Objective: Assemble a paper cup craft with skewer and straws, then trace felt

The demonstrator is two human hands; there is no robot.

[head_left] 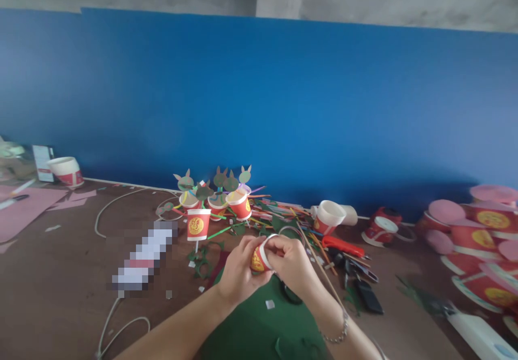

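In the middle of the view, above a dark green sheet, a small red paper cup with a yellow print and white rim is held tilted. My left hand wraps round its outside. At its rim, my right hand is closed, with fingertips reaching into the mouth; whether they pinch anything besides the cup is hidden. Just behind stand several similar cups, one red cup raised on a white stem, others with green paper animal heads on coloured pipe cleaners.
Paper scraps, sticks and pipe cleaners lie behind my hands. To the right are a red-handled tool, a black object, a white glue gun and stacked red cups with pink discs. Pink paper and a cable lie left.
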